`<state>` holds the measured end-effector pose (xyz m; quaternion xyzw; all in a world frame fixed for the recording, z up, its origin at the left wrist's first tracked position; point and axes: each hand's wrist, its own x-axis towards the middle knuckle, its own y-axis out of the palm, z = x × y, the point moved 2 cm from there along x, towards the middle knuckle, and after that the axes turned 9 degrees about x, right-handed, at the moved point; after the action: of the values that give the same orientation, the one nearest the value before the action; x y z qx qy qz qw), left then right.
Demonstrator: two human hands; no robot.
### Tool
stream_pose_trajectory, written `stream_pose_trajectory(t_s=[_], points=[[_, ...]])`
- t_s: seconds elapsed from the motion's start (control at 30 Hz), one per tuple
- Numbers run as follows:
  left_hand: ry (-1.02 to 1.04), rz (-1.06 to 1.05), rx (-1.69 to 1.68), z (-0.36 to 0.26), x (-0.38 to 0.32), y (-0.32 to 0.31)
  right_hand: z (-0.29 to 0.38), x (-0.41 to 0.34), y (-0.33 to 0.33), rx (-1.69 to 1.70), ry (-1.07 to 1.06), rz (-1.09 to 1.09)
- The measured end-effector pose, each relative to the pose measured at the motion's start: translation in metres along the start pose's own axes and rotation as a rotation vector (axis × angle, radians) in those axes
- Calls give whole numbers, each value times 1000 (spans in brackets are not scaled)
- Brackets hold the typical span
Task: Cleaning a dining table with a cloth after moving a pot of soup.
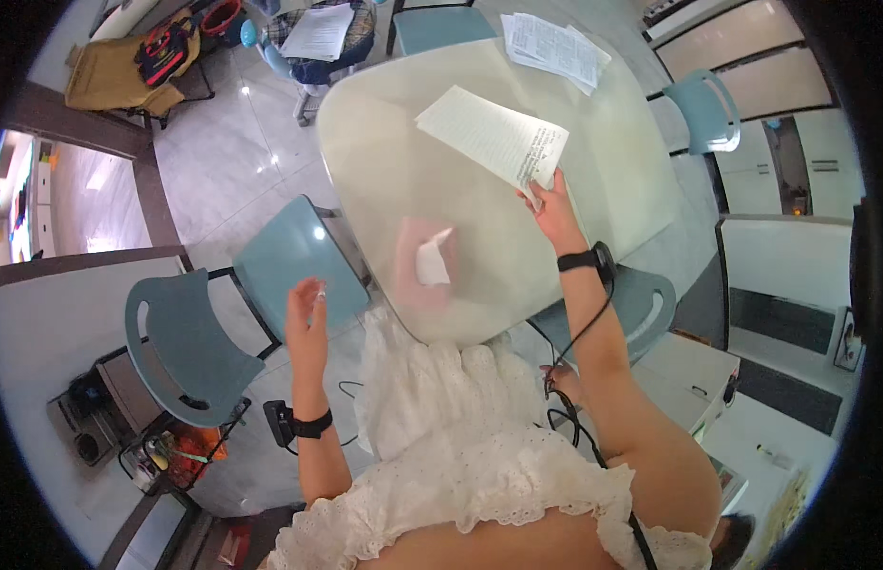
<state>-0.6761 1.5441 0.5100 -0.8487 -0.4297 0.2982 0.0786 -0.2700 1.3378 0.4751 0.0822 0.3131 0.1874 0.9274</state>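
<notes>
My right hand [553, 210] grips the near corner of a printed paper sheet or thin stack [495, 135], held over the pale table [370, 164]. Print shows most clearly at the end beside my fingers. My left hand [308, 317] is raised in front of a blue chair seat [288, 249], left of the table's edge. Its fingers are partly curled, and a small clear or whitish thing, too small to name, shows at the fingertips. A pink tissue box [407, 263] with a white tissue [433, 262] sticking out stands near the table's front end.
More printed papers [552, 50] lie at the table's far end. Another sheet pile [319, 32] rests on a swivel chair. A blue chair back [192, 349] stands at left, another chair [701, 110] at far right. A black cable [587, 331] trails from my right wrist strap.
</notes>
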Motion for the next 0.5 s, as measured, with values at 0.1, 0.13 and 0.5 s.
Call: stream_pose_trajectory(t_s=[0.1,0.13,0.5], points=[[112,-6,-5,-3,1,7,15,-42,-8,-66,29,88],[122,9,-26,-11,4,4,15,-53,-4,-63,18,110],[340,104,-30,-101,-17,101,138,-76,-140,-470,-138,255]])
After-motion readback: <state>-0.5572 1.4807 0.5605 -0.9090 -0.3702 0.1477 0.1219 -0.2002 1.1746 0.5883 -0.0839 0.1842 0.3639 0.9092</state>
